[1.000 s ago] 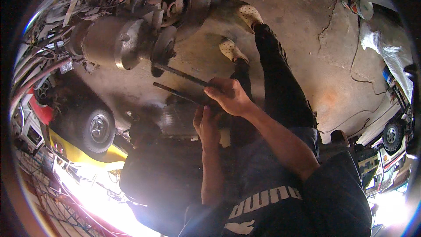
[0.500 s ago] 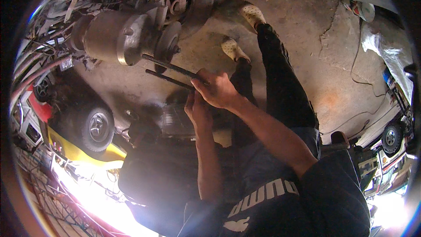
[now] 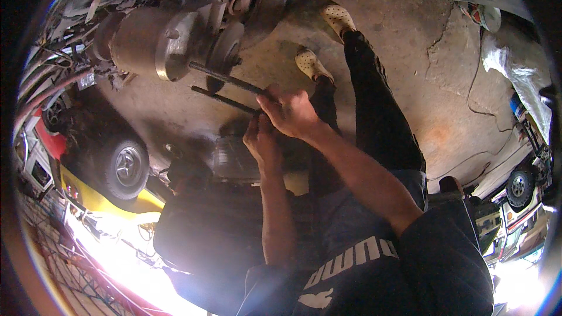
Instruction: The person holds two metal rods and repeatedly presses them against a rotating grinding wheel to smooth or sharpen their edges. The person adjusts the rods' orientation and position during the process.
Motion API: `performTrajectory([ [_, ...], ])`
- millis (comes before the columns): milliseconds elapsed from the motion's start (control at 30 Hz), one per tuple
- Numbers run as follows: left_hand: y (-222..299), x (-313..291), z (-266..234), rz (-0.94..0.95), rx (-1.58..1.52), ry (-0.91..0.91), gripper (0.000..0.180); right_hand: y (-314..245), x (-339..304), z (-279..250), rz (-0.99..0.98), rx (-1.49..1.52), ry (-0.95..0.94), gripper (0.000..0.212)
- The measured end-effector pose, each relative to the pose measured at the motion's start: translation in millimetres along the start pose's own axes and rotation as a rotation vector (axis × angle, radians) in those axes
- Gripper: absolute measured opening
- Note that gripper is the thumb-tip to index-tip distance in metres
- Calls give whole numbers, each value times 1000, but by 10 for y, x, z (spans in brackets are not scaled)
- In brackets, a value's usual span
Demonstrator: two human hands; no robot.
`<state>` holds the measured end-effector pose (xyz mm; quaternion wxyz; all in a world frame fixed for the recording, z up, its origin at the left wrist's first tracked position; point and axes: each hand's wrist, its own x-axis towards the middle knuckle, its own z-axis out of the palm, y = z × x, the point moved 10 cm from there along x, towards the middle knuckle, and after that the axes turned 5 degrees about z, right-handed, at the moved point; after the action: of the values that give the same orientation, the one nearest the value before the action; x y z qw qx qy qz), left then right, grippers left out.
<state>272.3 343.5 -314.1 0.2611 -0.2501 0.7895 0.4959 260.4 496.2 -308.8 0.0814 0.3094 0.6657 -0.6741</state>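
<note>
Beside the cylindrical machine (image 3: pixel 146 44) with its disc (image 3: pixel 227 47), two dark rods slant up-left, nearly parallel. The right hand (image 3: pixel 293 113) closes firmly around the upper rod's (image 3: pixel 227 78) near end; the left hand (image 3: pixel 263 142), fingers curled, grips the lower rod's (image 3: pixel 222 99) near end. Whether either rod touches the disc is unclear.

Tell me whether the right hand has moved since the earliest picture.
Yes: the right hand has shifted left, closer to the large metal cylinder.
</note>
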Motion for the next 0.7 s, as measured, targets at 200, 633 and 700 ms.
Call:
performTrajectory([
  [200, 74, 4, 36, 188, 317, -86, 28, 2, 42, -119, 1, 13, 63, 20],
  [633, -137, 95, -137, 11, -121, -54, 29, -54, 141, 107, 83, -20, -111, 31],
  [700, -64, 56, -221, 118, -13, -62, 28, 41, 136, 192, 156, 19, -154, 33],
])
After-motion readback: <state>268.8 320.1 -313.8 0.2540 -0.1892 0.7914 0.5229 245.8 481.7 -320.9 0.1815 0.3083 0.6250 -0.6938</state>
